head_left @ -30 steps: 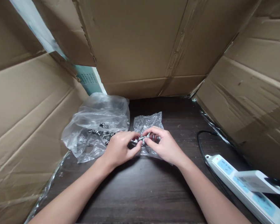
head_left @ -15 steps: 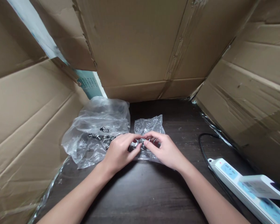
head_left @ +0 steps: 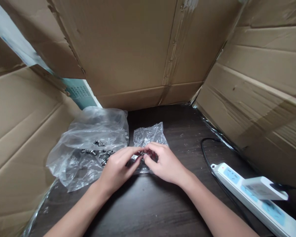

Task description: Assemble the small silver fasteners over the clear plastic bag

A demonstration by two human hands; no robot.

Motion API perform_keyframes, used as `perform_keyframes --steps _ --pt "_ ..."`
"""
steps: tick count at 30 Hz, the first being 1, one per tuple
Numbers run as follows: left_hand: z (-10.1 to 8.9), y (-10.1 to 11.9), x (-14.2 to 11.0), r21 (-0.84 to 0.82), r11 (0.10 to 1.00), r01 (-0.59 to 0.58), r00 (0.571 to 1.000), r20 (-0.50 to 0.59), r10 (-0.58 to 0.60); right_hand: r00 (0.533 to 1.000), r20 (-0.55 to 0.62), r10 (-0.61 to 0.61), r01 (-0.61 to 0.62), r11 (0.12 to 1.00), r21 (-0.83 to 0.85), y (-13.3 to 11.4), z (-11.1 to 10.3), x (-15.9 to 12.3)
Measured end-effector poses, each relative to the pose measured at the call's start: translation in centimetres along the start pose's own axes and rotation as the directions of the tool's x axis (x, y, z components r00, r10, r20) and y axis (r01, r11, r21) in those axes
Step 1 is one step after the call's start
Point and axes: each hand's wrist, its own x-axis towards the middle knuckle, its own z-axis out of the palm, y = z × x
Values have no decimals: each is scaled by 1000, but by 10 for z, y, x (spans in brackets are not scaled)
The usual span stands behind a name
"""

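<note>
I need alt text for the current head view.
A person's left hand and right hand hold a small metal part above a small clear bag on a dark table. A larger bag with metal pieces lies left, a power strip right.

I see the left hand (head_left: 119, 167) and the right hand (head_left: 164, 163) pinching together a small metal piece (head_left: 142, 153) (it is mostly hidden, so I cannot tell its shape) over a small clear bag (head_left: 149, 134). To the left, a larger plastic bag (head_left: 96, 126) with metal parts (head_left: 104, 155) lies on the dark table (head_left: 143, 210). To the right rests a white power strip (head_left: 230, 185). Cardboard walls (head_left: 128, 49) stand on three sides.
</note>
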Motion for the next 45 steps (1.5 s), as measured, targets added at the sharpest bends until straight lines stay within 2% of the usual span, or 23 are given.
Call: perform_keyframes --steps 5,10,19,25,31,38,45 --pt "-1 0 0 0 1000 -28 997 -76 28 996 -9 92 -89 982 164 -5 0 2" --pt "-1 0 0 -37 999 8 999 -45 -9 978 -20 206 -189 930 317 -4 5 1" --pt "2 -1 -2 -76 996 38 999 -1 -39 980 -41 195 -176 942 286 -3 6 0" --pt "1 -1 0 -18 1000 -10 999 53 11 979 -51 198 -179 949 260 0 5 1" --pt "-1 -1 0 3 999 -38 996 86 38 978 -6 207 -197 941 276 -1 4 -1" --pt "0 -2 -1 -31 999 -23 998 57 24 984 58 168 -177 947 269 -3 3 -1" --pt "0 -2 -2 -8 999 31 997 70 -31 992 44 117 -123 976 182 -3 4 -1"
